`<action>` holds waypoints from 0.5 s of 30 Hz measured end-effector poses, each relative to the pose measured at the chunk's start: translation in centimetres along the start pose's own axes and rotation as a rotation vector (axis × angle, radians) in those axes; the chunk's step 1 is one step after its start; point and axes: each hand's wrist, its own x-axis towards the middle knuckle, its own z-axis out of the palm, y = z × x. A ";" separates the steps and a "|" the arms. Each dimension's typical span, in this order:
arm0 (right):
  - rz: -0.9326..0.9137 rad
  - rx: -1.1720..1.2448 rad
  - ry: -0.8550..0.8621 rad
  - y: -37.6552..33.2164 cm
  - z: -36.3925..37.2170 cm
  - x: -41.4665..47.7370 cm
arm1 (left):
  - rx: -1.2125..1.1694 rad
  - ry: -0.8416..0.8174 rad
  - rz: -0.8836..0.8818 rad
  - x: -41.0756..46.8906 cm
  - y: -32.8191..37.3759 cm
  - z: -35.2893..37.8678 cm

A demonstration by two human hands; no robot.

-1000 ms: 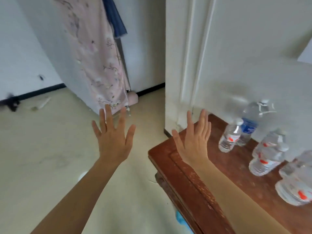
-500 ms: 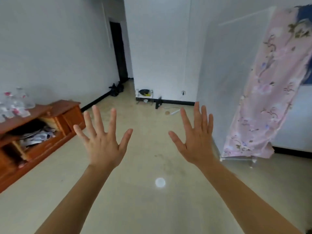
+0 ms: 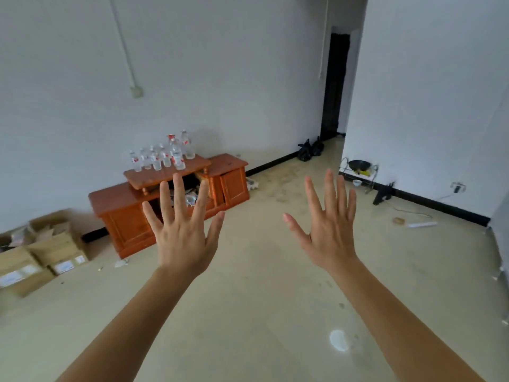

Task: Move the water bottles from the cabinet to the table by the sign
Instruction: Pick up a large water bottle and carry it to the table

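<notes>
Head view, nearest first: both bare forearms reach forward with the left hand point(image 3: 183, 238) and the right hand point(image 3: 329, 235) raised, backs to the camera. All the fingers are spread and straight, and both hands hold nothing. Below and beyond them lies the glossy beige tiled floor point(image 3: 261, 299), with brown cardboard boxes point(image 3: 52, 249) stacked at the left against the wall.

Farther on, the low orange-brown wooden cabinet point(image 3: 129, 219) stands against the white wall. Its middle section is open and cluttered, and the left hand partly covers it in the picture. On the cabinet's raised top surface point(image 3: 165, 175) stand the clear plastic water bottles with red-and-white labels point(image 3: 176, 157), upright and packed close together, taller ones at the back right. Well apart to the right are black bags point(image 3: 309, 150) by the skirting and a dark doorway point(image 3: 334, 84). The table by the sign is not in view.

The step in hand looks like the walk up to the cabinet for a load of bottles. To do it well, stop square to the front and take the nearest bottles first, so no reach passes over the others. Wrap each hand round a bottle's body, not its cap. Lift straight up before drawing back, since crowded bottles like these probably tip their neighbours easily.
</notes>
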 end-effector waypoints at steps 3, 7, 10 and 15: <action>-0.037 0.092 -0.015 0.9 3.6 4.5 | 0.079 0.023 -0.037 2.8 -0.7 1.6; -0.142 0.170 -0.076 0.5 9.9 8.5 | 0.162 -0.008 -0.124 5.8 -3.0 5.4; -0.192 0.206 -0.131 -0.2 15.2 11.4 | 0.194 -0.030 -0.167 8.1 -5.5 8.4; -0.276 0.234 -0.151 -2.6 24.9 18.8 | 0.184 -0.004 -0.253 14.8 -10.7 14.8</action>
